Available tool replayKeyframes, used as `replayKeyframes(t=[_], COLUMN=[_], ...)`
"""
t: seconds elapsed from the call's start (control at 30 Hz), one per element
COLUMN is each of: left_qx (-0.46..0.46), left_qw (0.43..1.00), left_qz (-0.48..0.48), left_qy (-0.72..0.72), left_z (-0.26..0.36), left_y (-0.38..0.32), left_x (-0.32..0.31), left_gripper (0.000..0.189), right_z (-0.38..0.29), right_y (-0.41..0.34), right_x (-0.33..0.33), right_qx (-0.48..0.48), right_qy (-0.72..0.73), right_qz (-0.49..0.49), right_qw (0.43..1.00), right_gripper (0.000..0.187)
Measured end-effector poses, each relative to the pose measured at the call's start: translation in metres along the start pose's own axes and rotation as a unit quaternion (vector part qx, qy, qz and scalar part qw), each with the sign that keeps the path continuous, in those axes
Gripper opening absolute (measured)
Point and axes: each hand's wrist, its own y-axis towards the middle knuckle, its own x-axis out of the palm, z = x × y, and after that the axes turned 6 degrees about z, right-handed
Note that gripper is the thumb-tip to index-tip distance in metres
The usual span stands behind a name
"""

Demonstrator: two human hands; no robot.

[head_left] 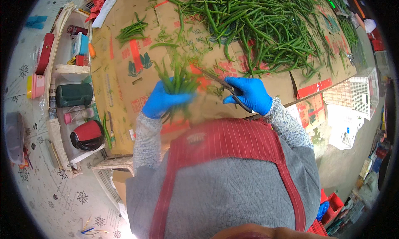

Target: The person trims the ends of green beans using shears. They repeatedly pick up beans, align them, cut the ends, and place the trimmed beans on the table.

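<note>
Blue gloves cover both hands. My left hand (162, 100) is closed around a bunch of long green chili peppers (177, 80), blurred by motion, with their ends fanned upward. In my right hand (252, 94) is a pair of dark scissors (229, 85), blades pointing up and left towards the bunch; whether the blades are apart is unclear. A large heap of long green peppers (265, 30) covers the upper right of the cardboard-topped table (124, 83). One small bundle of peppers (134, 30) lies at the upper left. Cut bits (193, 41) are scattered between the bundle and the heap.
Left of the cardboard stands a shelf holding a green case (74, 95), a pink-capped bottle (78, 114) and a red-and-black rounded object (88, 135). White plastic crates (352, 97) stand at right. Another pair of scissors (350, 58) lies near the right edge. Part of another person (360, 22) shows at the upper right.
</note>
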Motion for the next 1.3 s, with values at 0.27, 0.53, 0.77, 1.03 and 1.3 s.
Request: replayKeyframes(t=[0.27,0.53,0.77,1.03,1.3], left_qx=[-0.079,-0.086,-0.073,-0.104,-0.039], left_qw=[0.993,0.994,0.989,0.987,0.988], left_qz=[-0.084,-0.068,-0.112,-0.106,-0.042], left_qy=[0.014,-0.012,0.058,0.059,0.144], left_z=[0.013,0.013,0.006,0.008,-0.005], left_y=[-0.001,-0.004,0.000,-0.003,0.011], left_x=[0.004,0.006,-0.004,-0.004,-0.013], left_gripper=[0.054,0.059,0.044,0.047,0.043], right_z=[-0.003,-0.002,0.006,0.000,-0.024], right_y=[0.010,0.003,0.013,0.007,0.003], right_x=[0.001,-0.007,-0.006,-0.013,-0.025], right_qx=[-0.046,0.010,-0.071,-0.006,-0.039], right_qy=[-0.013,0.039,0.015,0.033,-0.086], right_qz=[0.005,-0.002,-0.012,-0.051,-0.059], right_qw=[0.999,0.999,0.997,0.998,0.994], right_gripper=[0.062,0.062,0.062,0.063,0.060])
